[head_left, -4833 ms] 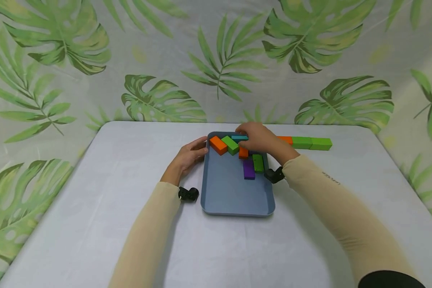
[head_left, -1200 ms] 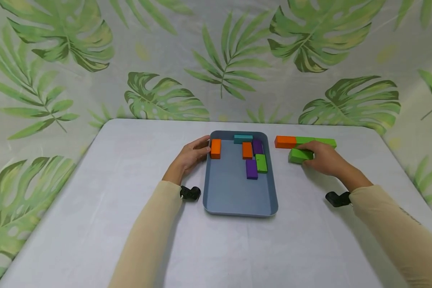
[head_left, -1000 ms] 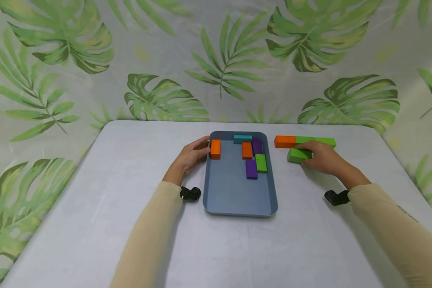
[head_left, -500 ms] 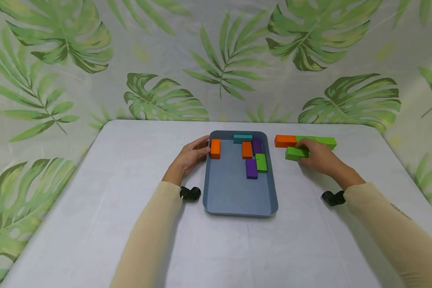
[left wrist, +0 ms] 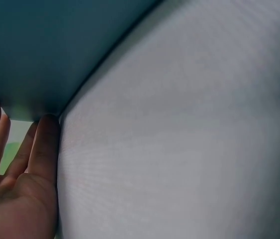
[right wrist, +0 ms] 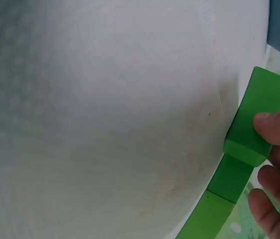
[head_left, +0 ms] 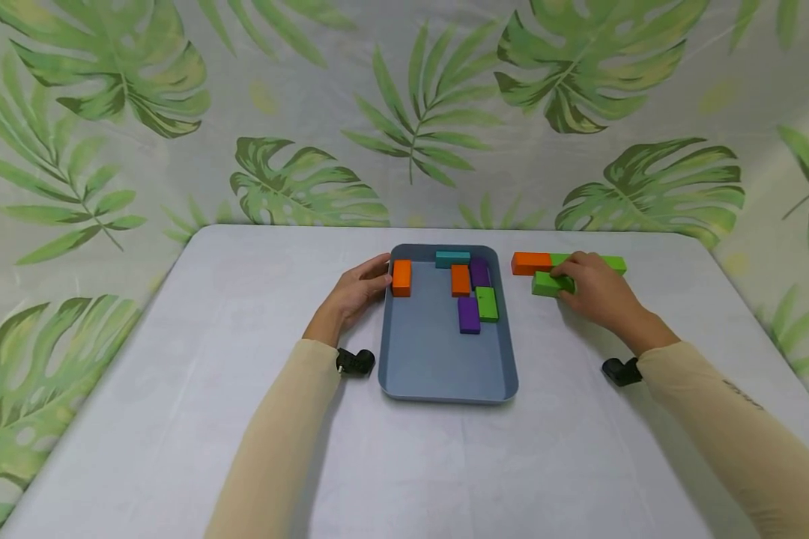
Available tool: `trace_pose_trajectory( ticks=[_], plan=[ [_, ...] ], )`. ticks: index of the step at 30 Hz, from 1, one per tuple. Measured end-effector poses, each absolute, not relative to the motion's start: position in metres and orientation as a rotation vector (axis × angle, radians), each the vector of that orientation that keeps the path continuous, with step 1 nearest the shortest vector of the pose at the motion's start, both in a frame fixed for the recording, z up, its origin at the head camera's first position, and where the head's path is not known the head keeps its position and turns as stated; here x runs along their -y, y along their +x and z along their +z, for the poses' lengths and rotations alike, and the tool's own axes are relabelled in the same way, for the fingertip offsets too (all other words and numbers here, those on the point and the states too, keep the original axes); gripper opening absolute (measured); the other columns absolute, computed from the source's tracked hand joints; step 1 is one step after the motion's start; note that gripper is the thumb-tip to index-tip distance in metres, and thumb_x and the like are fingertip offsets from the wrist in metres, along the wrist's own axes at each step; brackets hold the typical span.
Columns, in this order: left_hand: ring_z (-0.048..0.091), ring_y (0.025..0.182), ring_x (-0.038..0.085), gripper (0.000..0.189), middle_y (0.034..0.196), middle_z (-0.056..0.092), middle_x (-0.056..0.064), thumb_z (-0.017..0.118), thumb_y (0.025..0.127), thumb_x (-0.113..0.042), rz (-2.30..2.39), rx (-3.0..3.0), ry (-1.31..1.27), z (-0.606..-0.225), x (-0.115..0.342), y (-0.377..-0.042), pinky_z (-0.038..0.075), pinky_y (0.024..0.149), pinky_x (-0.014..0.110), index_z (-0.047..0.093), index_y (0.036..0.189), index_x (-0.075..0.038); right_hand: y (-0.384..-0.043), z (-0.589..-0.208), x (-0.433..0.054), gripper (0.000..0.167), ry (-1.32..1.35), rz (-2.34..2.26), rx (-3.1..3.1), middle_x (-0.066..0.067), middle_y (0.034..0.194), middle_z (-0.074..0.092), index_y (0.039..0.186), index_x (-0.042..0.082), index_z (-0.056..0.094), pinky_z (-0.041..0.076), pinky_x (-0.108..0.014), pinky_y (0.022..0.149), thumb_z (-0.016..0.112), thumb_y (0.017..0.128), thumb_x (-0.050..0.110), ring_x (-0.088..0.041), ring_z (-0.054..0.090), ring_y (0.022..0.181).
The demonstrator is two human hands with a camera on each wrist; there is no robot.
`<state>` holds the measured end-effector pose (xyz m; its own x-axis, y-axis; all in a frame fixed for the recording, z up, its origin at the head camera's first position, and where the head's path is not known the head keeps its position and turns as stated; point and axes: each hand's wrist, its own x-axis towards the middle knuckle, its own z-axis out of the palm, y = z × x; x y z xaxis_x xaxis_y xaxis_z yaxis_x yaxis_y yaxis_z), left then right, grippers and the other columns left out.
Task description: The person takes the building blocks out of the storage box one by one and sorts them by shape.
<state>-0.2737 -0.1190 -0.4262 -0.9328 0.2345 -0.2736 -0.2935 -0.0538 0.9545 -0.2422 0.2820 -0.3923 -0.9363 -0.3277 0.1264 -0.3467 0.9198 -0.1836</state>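
My left hand (head_left: pixel 359 290) rests against the left wall of a blue-grey tray (head_left: pixel 431 367), its fingers nearly straight. In the left wrist view its fingertips (left wrist: pixel 47 124) touch the tray's outer side. To the right of the tray, my right hand (head_left: pixel 596 292) pinches a green block (head_left: pixel 546 284) between thumb and fingers. That block is just in front of a row made of an orange block (head_left: pixel 531 263) and two green blocks (head_left: pixel 614 263), partly covered by the hand. In the right wrist view, the thumb (right wrist: pixel 274 127) lies along the side of the held block (right wrist: pixel 259 99).
Inside the tray, an orange block (head_left: pixel 401 278) stands by the left wall. Toward its right side are a teal block (head_left: pixel 452 259), another orange block (head_left: pixel 461 280), two purple blocks (head_left: pixel 469 315) and a green block (head_left: pixel 487 304). A white cloth (head_left: pixel 243 337) covers the table.
My right hand has left the tray, and a green block from inside it is now in that hand, lately edging toward the row. The tray's left orange block has straightened. My left hand stays put.
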Motion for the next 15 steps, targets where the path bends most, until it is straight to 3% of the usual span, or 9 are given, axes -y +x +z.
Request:
trace_pose_trajectory(
  ticks=[15],
  plan=[
    [0.038,0.148,0.024,0.056,0.161,0.037,0.007,0.058,0.099,-0.007,2.025,-1.892,-0.048,-0.4241,0.1188,-0.2727,0.030,0.124,0.039,0.044,0.151,-0.020,-0.2493,-0.3936,-0.2860,0.024,0.523,0.346,2.956,-0.023,0.108,0.061,0.104,-0.003,0.069,0.051,-0.054,0.089,0.074,0.081,-0.001,-0.039,0.057,0.099]
  ],
)
